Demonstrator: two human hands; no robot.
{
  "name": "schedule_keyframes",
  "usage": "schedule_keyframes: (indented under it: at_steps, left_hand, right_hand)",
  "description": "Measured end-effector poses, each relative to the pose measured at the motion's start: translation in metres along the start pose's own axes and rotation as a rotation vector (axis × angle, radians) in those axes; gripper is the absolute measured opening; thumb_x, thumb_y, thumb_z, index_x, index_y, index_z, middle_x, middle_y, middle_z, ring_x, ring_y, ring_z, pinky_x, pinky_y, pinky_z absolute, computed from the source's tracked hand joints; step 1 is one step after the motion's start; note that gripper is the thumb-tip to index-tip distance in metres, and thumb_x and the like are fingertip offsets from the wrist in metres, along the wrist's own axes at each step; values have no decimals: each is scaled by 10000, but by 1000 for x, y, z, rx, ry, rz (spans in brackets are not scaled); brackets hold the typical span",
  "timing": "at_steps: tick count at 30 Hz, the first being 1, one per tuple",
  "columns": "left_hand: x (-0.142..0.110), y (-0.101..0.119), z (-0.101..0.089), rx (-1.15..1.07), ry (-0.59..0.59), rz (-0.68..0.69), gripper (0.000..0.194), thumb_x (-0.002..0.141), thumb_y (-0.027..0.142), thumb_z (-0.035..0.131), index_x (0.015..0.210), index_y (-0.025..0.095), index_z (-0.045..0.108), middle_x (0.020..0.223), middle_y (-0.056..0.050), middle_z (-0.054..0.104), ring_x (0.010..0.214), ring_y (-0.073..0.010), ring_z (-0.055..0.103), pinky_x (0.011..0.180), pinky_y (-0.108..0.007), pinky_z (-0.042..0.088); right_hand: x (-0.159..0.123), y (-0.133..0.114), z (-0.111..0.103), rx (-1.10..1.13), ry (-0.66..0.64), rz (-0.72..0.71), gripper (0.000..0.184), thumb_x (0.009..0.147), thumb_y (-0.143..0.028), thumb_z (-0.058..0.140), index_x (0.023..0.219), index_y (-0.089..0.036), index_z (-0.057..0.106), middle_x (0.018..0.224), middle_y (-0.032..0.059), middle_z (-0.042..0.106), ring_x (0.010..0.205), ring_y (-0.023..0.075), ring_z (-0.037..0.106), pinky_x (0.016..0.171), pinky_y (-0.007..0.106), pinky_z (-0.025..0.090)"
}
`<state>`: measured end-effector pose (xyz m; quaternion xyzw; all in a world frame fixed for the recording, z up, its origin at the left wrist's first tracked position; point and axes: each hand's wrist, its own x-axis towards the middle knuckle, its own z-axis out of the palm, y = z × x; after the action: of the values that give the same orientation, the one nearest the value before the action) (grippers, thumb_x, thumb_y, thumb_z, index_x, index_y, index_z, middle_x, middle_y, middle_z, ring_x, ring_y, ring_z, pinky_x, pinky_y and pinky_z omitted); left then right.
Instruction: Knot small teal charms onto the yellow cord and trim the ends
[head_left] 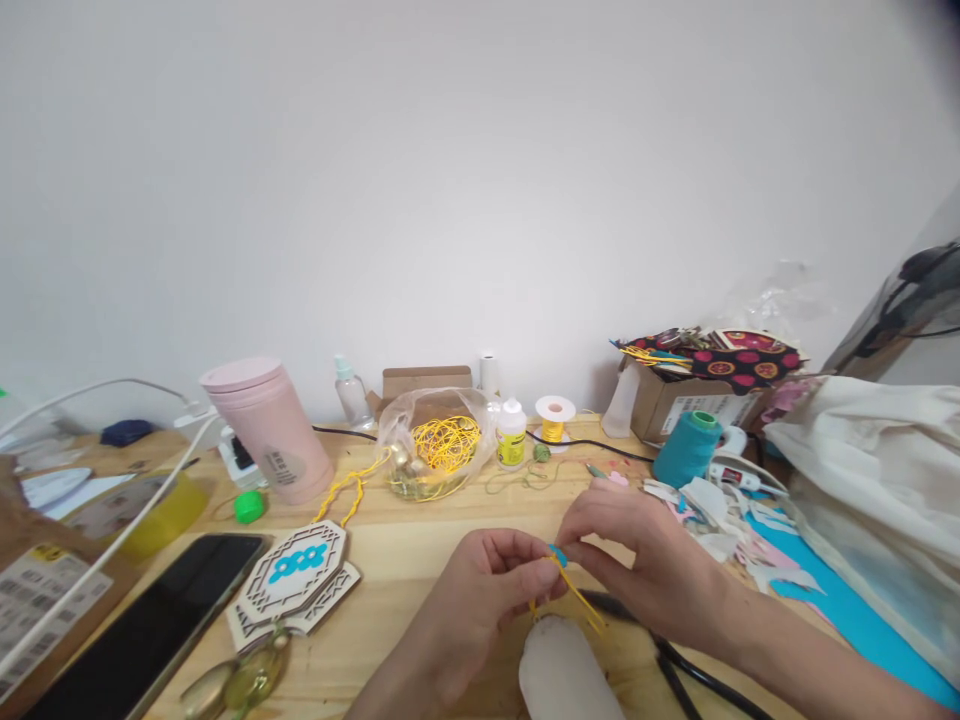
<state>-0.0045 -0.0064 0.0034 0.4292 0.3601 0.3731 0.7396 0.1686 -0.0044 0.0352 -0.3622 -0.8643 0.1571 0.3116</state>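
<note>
My left hand [487,605] pinches a yellow cord [583,598] between thumb and forefinger, its loose ends hanging down to the right. A small blue piece [557,554] shows at the fingertips, where both hands meet. My right hand [649,560] closes its fingertips on the blue piece from the other side; whether it is thread or felt I cannot tell. Directly below the hands lies a white rounded object [566,668], cut off by the bottom edge. To the left rest wooden octagonal lattice plaques [296,570] with a blue flower pattern and a yellow cord loop.
A phone [150,630], a pink tumbler [274,430] and a green cap [249,506] stand left. Behind are a plastic bag [397,470] of yellow cord, a glue bottle [511,435] and a spool [553,428]. Right are a teal thread cone [686,448], scraps and black cable [697,680].
</note>
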Motion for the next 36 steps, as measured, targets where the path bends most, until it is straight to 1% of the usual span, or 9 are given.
schedule_keyframes:
  at_steps: [2,6,10,14,17,22,25,30,36]
  left_hand:
    - [2,0,-1,-14,12,21,107,659,221,666,665,118,637,622,-19,590,629,-103,500,681,-243,365]
    - [8,-1,-2,11,44,44,103,661,214,664,634,120,630,561,7,558,593,-83,488,600,-193,346]
    - [12,-1,0,65,100,74,97,653,213,671,630,125,636,558,9,580,568,-71,487,564,-174,347]
    - [15,-5,1,67,107,62,114,606,220,709,621,130,641,556,3,600,534,-71,490,534,-177,356]
    - [16,-9,3,69,132,62,129,586,228,722,621,134,640,547,5,601,515,-70,482,509,-177,350]
    - [14,-11,7,131,176,72,116,584,223,720,619,145,642,547,18,605,518,-66,481,512,-172,358]
    - [15,-8,10,197,194,100,100,577,209,720,611,147,649,559,19,617,523,-62,483,509,-160,360]
    - [17,-6,12,230,193,99,81,570,198,721,616,158,668,562,19,638,517,-61,489,502,-153,366]
    - [16,-8,9,376,170,135,89,621,227,680,683,166,698,686,-31,696,651,-134,571,623,-211,427]
  right_hand:
    - [-3,3,4,92,14,61,135,829,-151,458,778,-187,578,716,2,587,686,127,498,626,254,357]
    - [-10,6,8,161,-3,90,151,837,-172,461,800,-205,604,716,-8,601,687,124,507,630,249,366]
    - [-12,10,12,111,37,74,138,812,-153,489,792,-197,618,700,2,608,675,134,515,629,258,374]
    - [-14,13,14,67,91,67,141,798,-149,498,755,-187,626,661,9,610,644,138,525,643,273,390]
    - [-17,14,15,25,118,32,147,797,-152,487,752,-177,625,646,17,612,624,139,524,604,262,394]
    - [-19,14,21,-140,248,-74,199,778,-109,430,670,-150,592,584,29,579,563,134,475,545,254,382]
    - [-18,15,26,-208,311,-106,207,749,-81,418,622,-150,568,553,24,557,540,130,451,529,251,373]
    - [-20,19,28,-242,341,-124,187,731,-65,432,618,-154,551,555,24,555,551,132,455,533,247,385]
    - [-21,20,30,-239,344,-128,182,734,-69,436,618,-150,551,547,21,557,539,126,450,537,250,389]
